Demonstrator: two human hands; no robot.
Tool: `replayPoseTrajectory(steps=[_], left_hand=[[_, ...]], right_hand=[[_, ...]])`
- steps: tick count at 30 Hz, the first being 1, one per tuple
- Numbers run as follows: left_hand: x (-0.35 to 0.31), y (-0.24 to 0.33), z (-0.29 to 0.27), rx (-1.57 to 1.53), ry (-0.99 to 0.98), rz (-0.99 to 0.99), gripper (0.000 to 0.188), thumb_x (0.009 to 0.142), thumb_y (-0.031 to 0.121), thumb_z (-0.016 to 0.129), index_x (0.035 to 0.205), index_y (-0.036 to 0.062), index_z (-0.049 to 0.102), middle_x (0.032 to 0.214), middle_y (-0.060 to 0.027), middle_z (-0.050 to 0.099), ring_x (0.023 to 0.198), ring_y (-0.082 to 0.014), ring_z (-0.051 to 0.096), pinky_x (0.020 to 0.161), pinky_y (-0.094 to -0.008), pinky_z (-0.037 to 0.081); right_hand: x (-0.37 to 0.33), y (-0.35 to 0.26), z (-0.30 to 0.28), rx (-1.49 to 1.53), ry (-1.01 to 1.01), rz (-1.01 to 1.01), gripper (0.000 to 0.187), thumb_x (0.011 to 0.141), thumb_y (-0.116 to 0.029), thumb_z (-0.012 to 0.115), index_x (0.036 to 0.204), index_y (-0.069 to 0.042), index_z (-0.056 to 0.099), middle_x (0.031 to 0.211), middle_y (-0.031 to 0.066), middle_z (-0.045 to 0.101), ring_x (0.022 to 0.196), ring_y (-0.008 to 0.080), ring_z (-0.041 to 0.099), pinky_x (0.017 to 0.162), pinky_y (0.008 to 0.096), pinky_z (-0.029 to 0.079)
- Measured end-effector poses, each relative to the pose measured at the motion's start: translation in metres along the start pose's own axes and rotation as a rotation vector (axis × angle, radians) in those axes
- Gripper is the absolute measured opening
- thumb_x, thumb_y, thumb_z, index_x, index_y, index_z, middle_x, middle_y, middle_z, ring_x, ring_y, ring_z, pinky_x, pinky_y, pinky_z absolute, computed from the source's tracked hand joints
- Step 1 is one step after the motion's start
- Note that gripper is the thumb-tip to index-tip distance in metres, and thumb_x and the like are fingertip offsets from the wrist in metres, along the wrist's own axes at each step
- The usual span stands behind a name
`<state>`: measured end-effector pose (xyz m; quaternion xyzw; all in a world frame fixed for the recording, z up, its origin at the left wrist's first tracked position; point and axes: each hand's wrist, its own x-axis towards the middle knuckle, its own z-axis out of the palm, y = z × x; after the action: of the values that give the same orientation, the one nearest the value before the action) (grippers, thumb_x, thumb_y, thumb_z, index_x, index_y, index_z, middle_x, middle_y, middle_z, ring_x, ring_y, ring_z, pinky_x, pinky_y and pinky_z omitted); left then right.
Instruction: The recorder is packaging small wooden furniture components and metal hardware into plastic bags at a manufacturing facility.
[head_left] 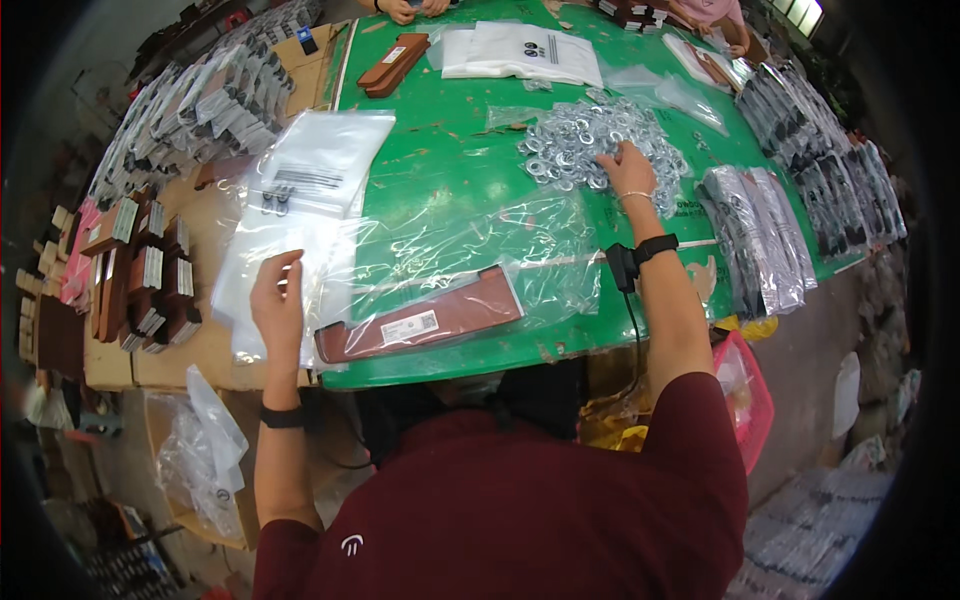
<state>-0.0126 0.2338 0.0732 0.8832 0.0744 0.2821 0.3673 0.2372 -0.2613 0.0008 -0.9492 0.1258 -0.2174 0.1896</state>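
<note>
My left hand [277, 308] is over the edge of a stack of clear plastic bags [320, 150], its fingers loosely bent and apart, holding nothing that I can see. My right hand [630, 172] reaches into a pile of small silvery metal rings [570, 140]; its fingers are pinched together, and what is between them is hidden. Nearest me on the green table [440, 165], a flat brown piece [455, 318] with a white label [409, 327] lies inside a clear plastic bag [545, 225], whose loose end spreads toward the rings.
Brown pieces [145, 265] and bagged packs [200, 105] are stacked at left. More bagged packs [755, 235] line the right edge. White bags [520, 52] and a brown bundle [395, 65] lie at the back, where other people's hands [405, 10] show. A pink basket [745, 400] stands below right.
</note>
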Motion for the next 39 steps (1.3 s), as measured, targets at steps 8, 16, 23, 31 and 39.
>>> replayPoseTrajectory(steps=[8, 16, 23, 31, 39], left_hand=[[-0.021, 0.051, 0.027, -0.155, -0.173, 0.095, 0.013, 0.094, 0.005, 0.061, 0.102, 0.0026, 0.071, 0.094, -0.0083, 0.068, 0.082, -0.0183, 0.066, 0.07, -0.0279, 0.052], [-0.015, 0.085, 0.045, -0.18, -0.51, 0.092, 0.021, 0.093, 0.011, 0.063, 0.112, 0.0065, 0.071, 0.102, -0.0072, 0.071, 0.086, -0.0179, 0.067, 0.074, -0.0303, 0.053], [0.003, 0.12, 0.108, -0.049, -0.657, 0.385, 0.04, 0.09, 0.014, 0.065, 0.13, 0.0173, 0.063, 0.109, -0.01, 0.069, 0.09, -0.0256, 0.068, 0.081, -0.0365, 0.054], [0.006, 0.169, 0.208, 0.079, -0.609, 0.718, 0.032, 0.087, 0.011, 0.061, 0.118, 0.0187, 0.065, 0.101, -0.0089, 0.06, 0.096, -0.029, 0.063, 0.076, -0.0416, 0.052], [0.013, 0.173, 0.203, -0.098, -0.519, 0.737, 0.011, 0.085, 0.012, 0.065, 0.096, 0.012, 0.066, 0.09, -0.0075, 0.063, 0.087, -0.0297, 0.064, 0.072, -0.0395, 0.05]], right_hand=[[0.013, 0.014, 0.003, 0.253, -0.113, 0.135, 0.033, 0.072, -0.032, 0.082, 0.101, -0.02, 0.075, 0.095, 0.0079, 0.073, 0.095, 0.0287, 0.07, 0.079, 0.0424, 0.054], [-0.038, -0.002, -0.07, 0.919, -0.002, 0.128, 0.025, 0.082, -0.018, 0.074, 0.101, -0.003, 0.071, 0.074, 0.0082, 0.065, 0.061, 0.0171, 0.066, 0.06, 0.0286, 0.051], [-0.136, 0.023, -0.095, 0.38, -0.23, 0.059, 0.03, 0.088, -0.016, 0.07, 0.114, -0.003, 0.066, 0.087, 0.0063, 0.069, 0.068, 0.0135, 0.067, 0.062, 0.0258, 0.052], [-0.146, -0.023, -0.101, 1.239, -0.791, 0.114, 0.032, 0.091, -0.01, 0.068, 0.121, 0.0, 0.063, 0.1, 0.0075, 0.07, 0.079, 0.0146, 0.068, 0.07, 0.0277, 0.056], [-0.13, -0.008, -0.128, 1.226, -0.473, 0.203, 0.031, 0.091, -0.011, 0.069, 0.119, 0.001, 0.062, 0.099, 0.009, 0.07, 0.08, 0.0154, 0.069, 0.071, 0.0265, 0.057]])
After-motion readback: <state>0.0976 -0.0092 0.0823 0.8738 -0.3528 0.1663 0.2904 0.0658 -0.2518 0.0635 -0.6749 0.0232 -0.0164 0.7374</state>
